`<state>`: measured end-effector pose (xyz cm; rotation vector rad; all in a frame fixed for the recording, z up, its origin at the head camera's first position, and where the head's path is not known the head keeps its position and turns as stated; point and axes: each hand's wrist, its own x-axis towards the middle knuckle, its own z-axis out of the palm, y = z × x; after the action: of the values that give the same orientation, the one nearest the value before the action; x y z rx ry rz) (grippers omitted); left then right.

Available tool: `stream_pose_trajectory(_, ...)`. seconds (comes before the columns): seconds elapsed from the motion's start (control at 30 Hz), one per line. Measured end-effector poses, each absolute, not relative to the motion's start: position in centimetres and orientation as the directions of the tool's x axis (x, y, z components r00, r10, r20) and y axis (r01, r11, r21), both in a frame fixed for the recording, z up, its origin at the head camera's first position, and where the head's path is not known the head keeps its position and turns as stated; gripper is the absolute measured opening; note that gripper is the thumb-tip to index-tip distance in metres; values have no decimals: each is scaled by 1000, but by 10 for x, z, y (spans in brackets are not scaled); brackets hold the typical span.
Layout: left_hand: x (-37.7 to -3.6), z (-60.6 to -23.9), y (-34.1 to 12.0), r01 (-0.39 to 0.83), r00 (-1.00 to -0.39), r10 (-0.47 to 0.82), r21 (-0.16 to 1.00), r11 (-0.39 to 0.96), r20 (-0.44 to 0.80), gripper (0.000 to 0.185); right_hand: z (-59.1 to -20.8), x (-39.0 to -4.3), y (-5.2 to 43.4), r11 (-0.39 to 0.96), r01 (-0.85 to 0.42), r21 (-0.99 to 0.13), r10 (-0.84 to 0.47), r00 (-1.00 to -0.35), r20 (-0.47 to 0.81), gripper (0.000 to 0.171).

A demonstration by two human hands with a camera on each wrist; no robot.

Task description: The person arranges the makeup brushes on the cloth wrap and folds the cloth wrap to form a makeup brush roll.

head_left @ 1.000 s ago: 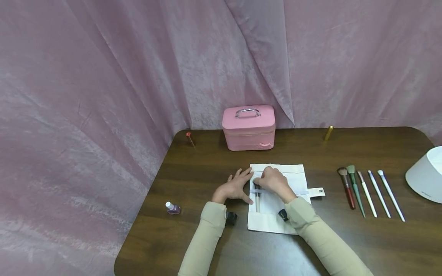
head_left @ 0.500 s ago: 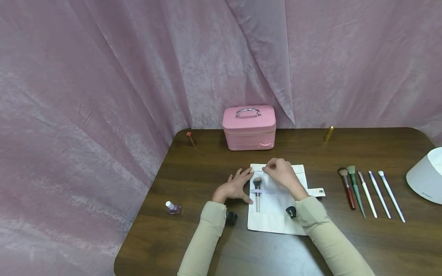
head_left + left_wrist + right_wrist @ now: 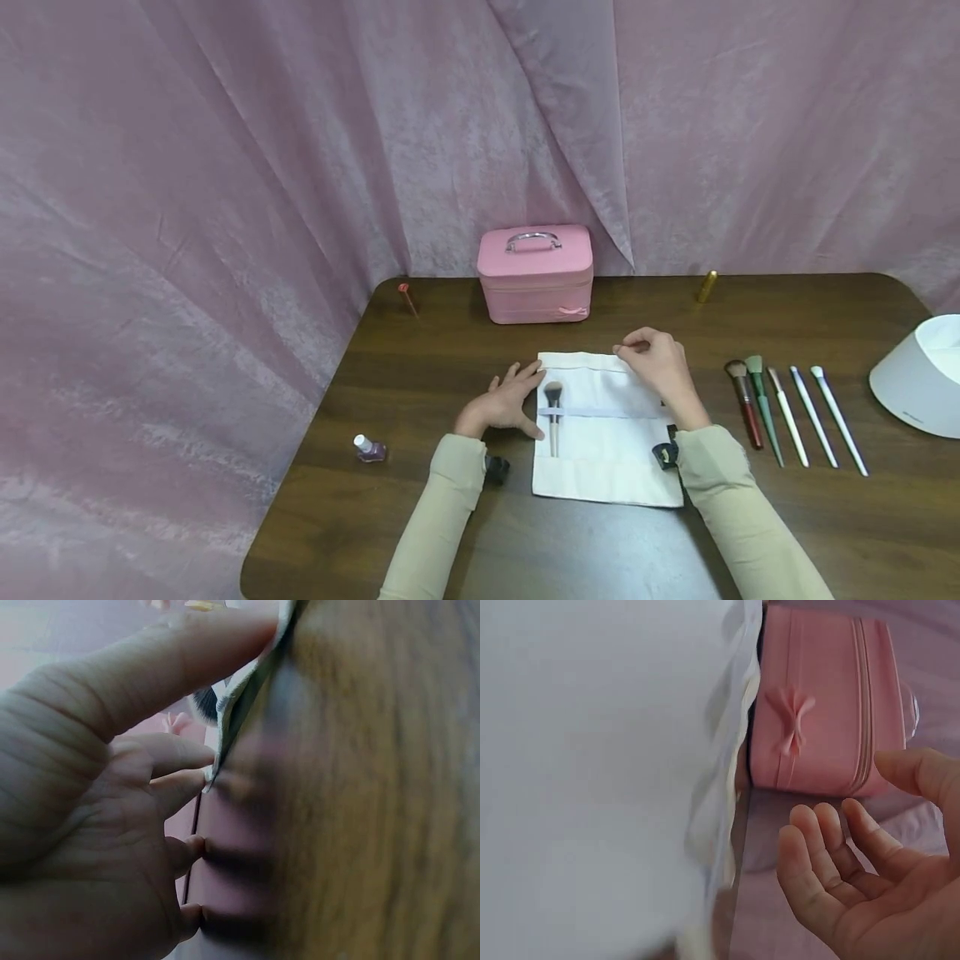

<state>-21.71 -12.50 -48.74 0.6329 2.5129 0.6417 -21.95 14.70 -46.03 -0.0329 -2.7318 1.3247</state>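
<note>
A white fabric brush roll (image 3: 607,479) lies unrolled on the table. One makeup brush (image 3: 553,417), dark-bristled with a pale handle, is tucked under its band near the left side. My left hand (image 3: 501,406) is spread along the roll's left edge, thumb and fingertips touching it; the left wrist view shows the thumb on the fabric edge. Over the roll's upper right corner hovers my right hand (image 3: 660,364). In the right wrist view its fingers (image 3: 802,855) are loosely bent, with thumb and forefinger apart and nothing between them.
Several makeup brushes (image 3: 783,417) lie in a row right of the roll, before a white round container (image 3: 911,387). Behind stands a pink vanity case (image 3: 536,283). A gold tube (image 3: 707,287), a thin red-topped tube (image 3: 407,298) and a purple nail polish bottle (image 3: 370,450) stand or lie around.
My right hand has left the brush under the band and moved up and right to the roll's upper right corner, uncovering the bristles. My left hand has stayed at the left edge.
</note>
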Motion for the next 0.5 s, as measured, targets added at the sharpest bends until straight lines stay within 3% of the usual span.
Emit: stream_pose_trajectory(0.5,-216,-486,-128,307,-777,543,561,769,-319,108,-462,-205,208,666,21,-745,127,-988,86,31)
